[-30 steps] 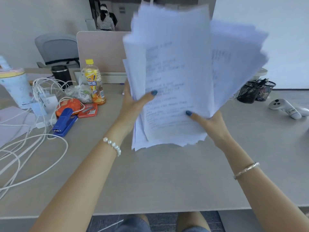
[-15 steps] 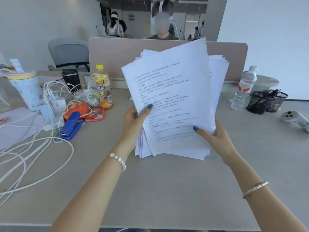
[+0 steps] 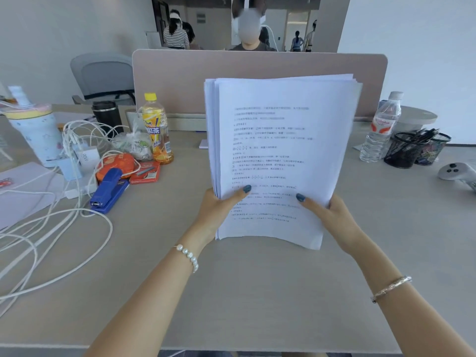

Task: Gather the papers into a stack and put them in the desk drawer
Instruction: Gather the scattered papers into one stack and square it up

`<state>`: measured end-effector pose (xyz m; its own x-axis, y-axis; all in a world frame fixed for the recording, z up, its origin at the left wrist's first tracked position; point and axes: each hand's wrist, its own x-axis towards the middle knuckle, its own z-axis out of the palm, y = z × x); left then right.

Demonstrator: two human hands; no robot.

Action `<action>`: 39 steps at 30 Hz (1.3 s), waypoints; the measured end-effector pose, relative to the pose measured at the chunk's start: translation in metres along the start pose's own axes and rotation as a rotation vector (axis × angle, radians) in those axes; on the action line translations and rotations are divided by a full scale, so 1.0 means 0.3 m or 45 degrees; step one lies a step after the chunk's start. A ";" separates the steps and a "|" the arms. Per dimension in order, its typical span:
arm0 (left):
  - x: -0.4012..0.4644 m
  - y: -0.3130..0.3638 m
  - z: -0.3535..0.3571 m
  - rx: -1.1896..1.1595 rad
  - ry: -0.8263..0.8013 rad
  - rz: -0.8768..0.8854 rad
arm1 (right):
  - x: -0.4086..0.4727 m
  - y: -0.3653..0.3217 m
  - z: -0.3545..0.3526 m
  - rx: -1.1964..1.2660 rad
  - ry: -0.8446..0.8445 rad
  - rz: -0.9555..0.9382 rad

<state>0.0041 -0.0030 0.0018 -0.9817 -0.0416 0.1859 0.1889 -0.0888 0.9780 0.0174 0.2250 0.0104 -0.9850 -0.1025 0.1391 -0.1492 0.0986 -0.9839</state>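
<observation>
A stack of white printed papers (image 3: 275,150) stands nearly upright above the middle of the desk (image 3: 244,292), its lower edge just over the desktop. My left hand (image 3: 219,210) grips the stack's lower left edge, thumb on the front sheet. My right hand (image 3: 329,215) grips the lower right edge the same way. The sheets are roughly aligned, with a few edges fanning at the left and top right. No drawer is in view.
Left of the papers lie white cables (image 3: 51,228), a blue stapler (image 3: 108,191), an orange drink bottle (image 3: 157,130) and a pale tumbler (image 3: 36,132). At the right stand a water bottle (image 3: 381,130), mesh pen holders (image 3: 412,150) and a white controller (image 3: 458,173). A divider panel (image 3: 180,81) backs the desk.
The fanned, raised sheets have come down and squared up into one aligned stack held lower and farther from the camera. Both hands keep their grip.
</observation>
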 end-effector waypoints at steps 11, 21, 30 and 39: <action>-0.015 0.034 0.047 -0.043 0.067 0.091 | -0.002 -0.033 0.048 -0.063 0.312 -0.242; -0.046 0.010 0.090 -0.174 0.039 0.041 | -0.064 0.028 0.047 -0.024 0.300 -0.017; -0.047 -0.019 0.151 -0.007 0.134 -0.044 | -0.079 0.023 -0.010 -0.026 0.472 0.059; -0.083 -0.075 0.201 0.054 0.085 -0.078 | -0.110 0.077 -0.077 -0.155 0.514 0.142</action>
<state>0.0227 0.0601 -0.0192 -0.9873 -0.1039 0.1200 0.1257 -0.0509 0.9908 0.0444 0.2536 -0.0143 -0.9470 0.3086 0.0891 -0.0251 0.2052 -0.9784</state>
